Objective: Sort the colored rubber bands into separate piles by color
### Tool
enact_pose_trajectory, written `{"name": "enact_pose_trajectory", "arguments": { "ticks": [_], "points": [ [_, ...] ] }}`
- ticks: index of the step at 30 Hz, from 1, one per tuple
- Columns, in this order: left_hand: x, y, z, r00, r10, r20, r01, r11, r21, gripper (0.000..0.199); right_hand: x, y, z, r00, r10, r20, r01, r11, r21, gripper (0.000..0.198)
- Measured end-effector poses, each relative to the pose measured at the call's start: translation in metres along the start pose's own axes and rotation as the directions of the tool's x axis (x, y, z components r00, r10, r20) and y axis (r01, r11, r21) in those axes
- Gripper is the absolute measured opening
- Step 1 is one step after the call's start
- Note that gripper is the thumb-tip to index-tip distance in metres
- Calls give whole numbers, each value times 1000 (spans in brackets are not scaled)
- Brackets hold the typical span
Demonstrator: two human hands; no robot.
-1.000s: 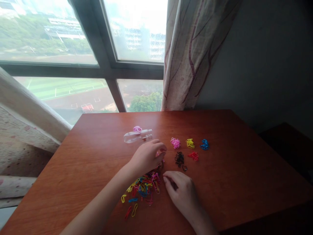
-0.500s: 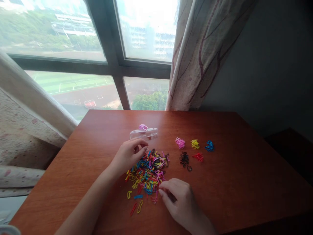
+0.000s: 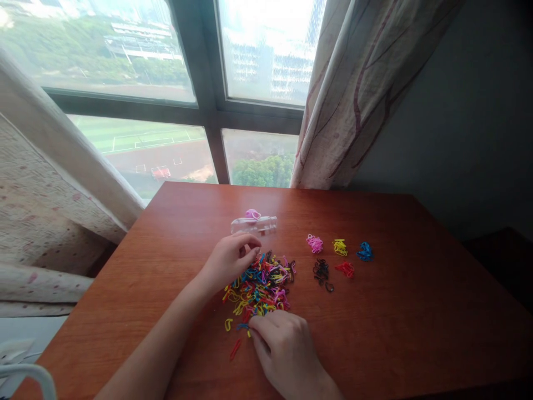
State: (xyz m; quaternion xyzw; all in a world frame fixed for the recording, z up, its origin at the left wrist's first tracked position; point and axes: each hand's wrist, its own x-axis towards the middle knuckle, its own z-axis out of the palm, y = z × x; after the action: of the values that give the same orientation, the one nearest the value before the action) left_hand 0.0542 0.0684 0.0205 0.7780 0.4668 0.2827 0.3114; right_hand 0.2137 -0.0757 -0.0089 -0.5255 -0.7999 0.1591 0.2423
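Note:
A mixed pile of small coloured rubber bands [image 3: 260, 286] lies on the brown table. My left hand [image 3: 234, 256] rests at its upper left edge, thumb and forefinger pinched together; what they hold, if anything, is too small to make out. Palm down, my right hand [image 3: 283, 344] covers the pile's lower right edge with its fingers closed. Its fingertips touch down beside a blue rubber band [image 3: 242, 326] and a bit of yellow; whatever they grip is hidden. A loose yellow band [image 3: 228, 324] and a red band [image 3: 235, 349] lie nearby.
Sorted heaps stand right of the pile: pink [image 3: 315, 243], yellow [image 3: 340, 247], blue [image 3: 365, 251], black [image 3: 321, 270] and red [image 3: 345, 270]. Behind the pile lies a clear container [image 3: 254, 224] with a pink piece on top. Window and curtains border the table [image 3: 395, 322].
My right hand has moved left across the pile's lower edge, covering most of a loose yellow band. My left hand keeps its place by the pile. The view has shifted slightly.

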Motion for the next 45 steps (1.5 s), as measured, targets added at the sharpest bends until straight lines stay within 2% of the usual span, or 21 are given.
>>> {"name": "enact_pose_trajectory", "arguments": {
  "ticks": [10, 21, 27, 34, 36, 39, 45],
  "points": [
    [0, -2, 3, 1000, -4, -1, 4, 1000, 1, 12, 1, -4, -1, 1000, -3, 9, 3, 1000, -10, 13],
    [0, 0, 0, 1000, -17, 11, 17, 1000, -9, 13, 2, -10, 2, 999, -16, -48, 13, 997, -71, 15],
    [1, 0, 0, 1000, -20, 8, 20, 1000, -3, 15, -2, 1, -18, 994, 29, -101, -29, 1000, 10, 17],
    [0, 0, 0, 1000, -11, 10, 11, 1000, 3, 15, -10, 32, -51, 980, 179, -85, -163, 973, 164, 17],
    [0, 0, 0, 1000, -10, 6, 10, 1000, 3, 15, -14, 45, -58, 966, 237, -107, -217, 961, 174, 17],
    [0, -2, 1, 1000, -14, 3, 14, 1000, 3, 14, -20, 71, -69, 924, 325, -202, -294, 941, 167, 22],
    [1, -4, 1, 1000, -17, 5, 17, 1000, -5, 16, -27, 147, -98, 779, 434, -452, -472, 881, 33, 32]
  ]
}}
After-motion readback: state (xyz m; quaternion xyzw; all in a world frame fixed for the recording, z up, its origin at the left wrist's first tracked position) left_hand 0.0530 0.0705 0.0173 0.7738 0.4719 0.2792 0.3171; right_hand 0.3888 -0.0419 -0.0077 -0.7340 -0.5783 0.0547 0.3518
